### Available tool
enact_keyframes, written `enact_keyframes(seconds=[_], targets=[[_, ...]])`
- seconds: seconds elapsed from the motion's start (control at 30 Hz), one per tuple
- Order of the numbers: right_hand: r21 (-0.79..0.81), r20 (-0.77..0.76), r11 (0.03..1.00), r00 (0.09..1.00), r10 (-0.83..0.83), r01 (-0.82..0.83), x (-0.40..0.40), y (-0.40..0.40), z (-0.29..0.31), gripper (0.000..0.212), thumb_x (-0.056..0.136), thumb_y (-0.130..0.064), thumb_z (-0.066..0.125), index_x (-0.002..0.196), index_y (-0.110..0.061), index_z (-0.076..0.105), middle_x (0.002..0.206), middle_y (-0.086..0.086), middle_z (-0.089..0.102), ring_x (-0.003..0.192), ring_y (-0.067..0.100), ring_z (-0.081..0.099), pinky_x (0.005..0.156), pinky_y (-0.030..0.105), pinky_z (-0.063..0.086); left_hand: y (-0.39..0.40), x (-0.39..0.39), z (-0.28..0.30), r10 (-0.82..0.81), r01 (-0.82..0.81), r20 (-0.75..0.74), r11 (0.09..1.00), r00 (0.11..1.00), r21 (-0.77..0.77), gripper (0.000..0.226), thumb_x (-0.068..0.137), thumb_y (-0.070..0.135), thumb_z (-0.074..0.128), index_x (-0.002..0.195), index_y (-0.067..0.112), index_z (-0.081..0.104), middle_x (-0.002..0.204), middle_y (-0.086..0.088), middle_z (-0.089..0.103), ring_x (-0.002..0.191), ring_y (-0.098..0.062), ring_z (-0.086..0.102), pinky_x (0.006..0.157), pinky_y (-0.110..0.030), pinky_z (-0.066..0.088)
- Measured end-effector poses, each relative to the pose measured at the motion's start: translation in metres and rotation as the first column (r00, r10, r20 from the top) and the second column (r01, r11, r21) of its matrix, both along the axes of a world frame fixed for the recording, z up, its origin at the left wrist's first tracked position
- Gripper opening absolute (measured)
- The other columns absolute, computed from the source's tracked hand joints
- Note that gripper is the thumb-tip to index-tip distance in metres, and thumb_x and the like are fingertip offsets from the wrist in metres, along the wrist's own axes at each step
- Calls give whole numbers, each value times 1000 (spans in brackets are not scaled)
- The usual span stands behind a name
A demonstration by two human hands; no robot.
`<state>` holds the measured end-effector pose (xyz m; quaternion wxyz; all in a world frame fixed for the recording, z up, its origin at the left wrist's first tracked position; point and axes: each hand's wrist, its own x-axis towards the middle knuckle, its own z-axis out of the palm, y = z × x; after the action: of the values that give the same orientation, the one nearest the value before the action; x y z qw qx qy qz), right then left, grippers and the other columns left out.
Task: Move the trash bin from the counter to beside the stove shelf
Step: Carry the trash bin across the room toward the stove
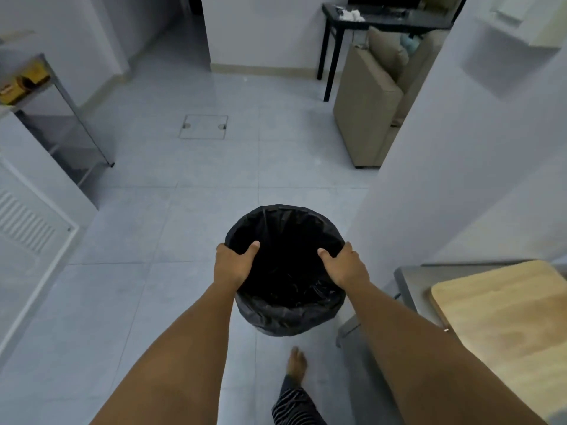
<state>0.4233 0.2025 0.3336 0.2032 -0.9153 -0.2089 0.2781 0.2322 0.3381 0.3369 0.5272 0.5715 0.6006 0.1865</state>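
The trash bin is round and lined with a black plastic bag, and it hangs in the air above the tiled floor in front of me. My left hand grips its rim on the left side, thumb inside the bag. My right hand grips the rim on the right side the same way. A metal shelf on thin legs stands at the far left against the wall, with a yellow item on its upper level. The inside of the bin is too dark to see.
A counter with a wooden board sits at the lower right. A white wall corner rises on the right, with a beige sofa and a black table behind it. A floor hatch lies ahead. My bare foot is below the bin.
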Motion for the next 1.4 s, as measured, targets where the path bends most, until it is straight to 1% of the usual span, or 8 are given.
enact_keyframes(seconds=[0.1, 0.27, 0.53, 0.77, 0.9, 1.1, 1.27, 1.4], targets=[[12, 11, 1000, 1000, -4, 4, 37, 41, -2, 92, 91, -64, 46, 158, -10, 12, 155, 18, 36, 137, 40, 43, 109, 48, 38, 39, 36, 1, -7, 7, -1, 1000, 1000, 12, 87, 81, 51, 71, 140, -1, 35, 138, -18, 54, 126, -38, 55, 104, -45, 46], [7, 16, 999, 999, 33, -33, 107, 117, 8, 93, 92, -63, 46, 158, -10, 10, 155, 19, 35, 136, 40, 44, 107, 47, 40, 108, 102, 9, 37, -37, 2, 999, 999, -3, 88, 79, 51, 72, 140, 0, 35, 139, -18, 54, 126, -39, 55, 104, -45, 46], [28, 14, 998, 998, 58, -59, 222, 232, 28, 94, 92, -64, 46, 159, -10, 8, 157, 20, 32, 138, 41, 41, 110, 50, 38, 219, 212, 31, 41, -42, 35, 999, 999, 22, 91, 80, 51, 72, 142, -1, 32, 141, -18, 51, 128, -38, 53, 105, -45, 46], [45, 30, 997, 997, 66, -67, 305, 334, 23, 92, 90, -66, 46, 156, -10, 16, 153, 20, 38, 134, 41, 46, 108, 50, 42, 322, 292, 26, 42, -43, 49, 999, 998, 27, 93, 78, 52, 73, 143, -1, 32, 141, -17, 51, 128, -37, 54, 103, -43, 46], [35, 21, 997, 998, 63, -64, 349, 395, 18, 91, 90, -66, 45, 156, -10, 17, 152, 19, 38, 134, 41, 46, 107, 51, 43, 384, 340, 22, 38, -39, 43, 999, 998, 25, 91, 80, 51, 72, 143, 0, 31, 142, -17, 50, 129, -37, 52, 104, -42, 45], [38, 23, 999, 999, 27, -28, 418, 496, 17, 90, 90, -66, 44, 156, -12, 16, 154, 18, 37, 135, 41, 45, 108, 52, 42, 493, 413, 21, 14, -14, 2, 1000, 1000, 24, 94, 79, 54, 72, 144, 1, 31, 142, -17, 50, 129, -37, 52, 104, -43, 44], [36, 16, 999, 1000, 12, -12, 479, 559, 13, 89, 91, -66, 44, 156, -12, 18, 154, 18, 38, 134, 41, 46, 108, 51, 43, 560, 472, 16, -4, 4, -5, 1000, 1000, 14, 97, 76, 55, 73, 145, 1, 31, 142, -18, 50, 128, -38, 53, 106, -46, 46], [31, 19, 999, 1000, 23, -23, 538, 616, 11, 90, 90, -68, 43, 155, -11, 20, 154, 17, 38, 134, 41, 46, 108, 51, 42, 614, 529, 10, -4, 4, -18, 1000, 1000, 1, 97, 77, 55, 72, 145, -1, 30, 142, -19, 49, 129, -39, 52, 106, -45, 45]])
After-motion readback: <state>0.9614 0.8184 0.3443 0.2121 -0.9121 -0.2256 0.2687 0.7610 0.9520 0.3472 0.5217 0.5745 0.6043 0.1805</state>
